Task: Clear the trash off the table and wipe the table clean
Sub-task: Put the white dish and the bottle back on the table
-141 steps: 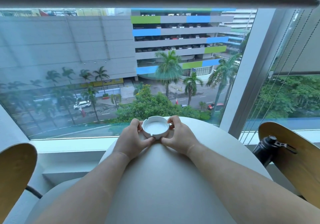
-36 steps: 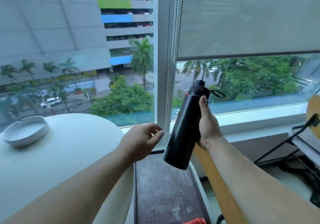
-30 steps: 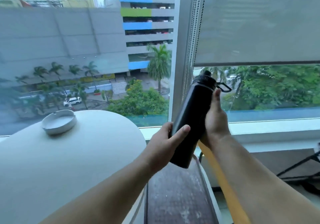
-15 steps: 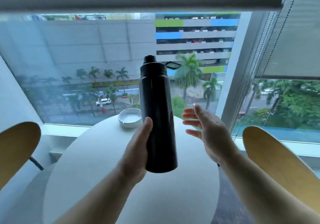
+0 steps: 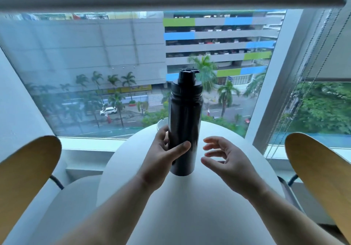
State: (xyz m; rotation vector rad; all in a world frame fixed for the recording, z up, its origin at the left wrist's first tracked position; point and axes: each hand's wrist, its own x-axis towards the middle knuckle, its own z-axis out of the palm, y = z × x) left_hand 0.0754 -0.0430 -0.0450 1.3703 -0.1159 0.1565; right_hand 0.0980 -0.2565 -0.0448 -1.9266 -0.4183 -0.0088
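A tall black bottle (image 5: 185,119) with a screw cap stands upright on the round white table (image 5: 190,206), near its middle. My left hand (image 5: 163,157) is wrapped around the bottle's lower part, thumb across the front. My right hand (image 5: 224,161) hovers just right of the bottle, fingers spread and curled, touching nothing. A white ashtray (image 5: 162,124) sits at the table's far edge, mostly hidden behind the bottle and my left hand.
Two wooden chair backs flank the table, one at the left (image 5: 24,172) and one at the right (image 5: 321,172). A large window (image 5: 95,64) with a white sill runs behind the table, and blind cords (image 5: 296,100) hang at the right.
The bottle passed from my right hand to my left and came down from the air onto the table. My right hand has let go and stays beside it.
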